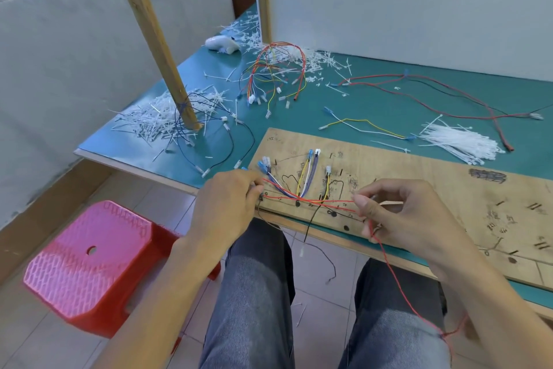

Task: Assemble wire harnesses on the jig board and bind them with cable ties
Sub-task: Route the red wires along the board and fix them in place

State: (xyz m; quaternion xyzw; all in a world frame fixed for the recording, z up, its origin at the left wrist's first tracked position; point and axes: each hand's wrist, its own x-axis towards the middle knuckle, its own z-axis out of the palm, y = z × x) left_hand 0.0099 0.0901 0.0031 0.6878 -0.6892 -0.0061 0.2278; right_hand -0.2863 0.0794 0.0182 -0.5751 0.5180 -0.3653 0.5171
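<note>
A wooden jig board [434, 189] with hand-drawn marks lies on the green table. Several coloured wires [302, 181] with white and blue connectors fan out over its left part. My left hand [227, 204] grips the wire ends at the board's left corner. My right hand [401, 213] pinches a thin red wire [317, 199] stretched between both hands; the wire's tail runs down past my right wrist over my lap. A bundle of white cable ties [460, 141] lies beyond the board to the right.
A finished harness coil [275, 72] and loose red, black and yellow wires [434, 93] lie at the back. Cut tie scraps [167, 120] surround a slanted wooden post [158, 39]. A red plastic stool [92, 261] stands on the floor left of my knees.
</note>
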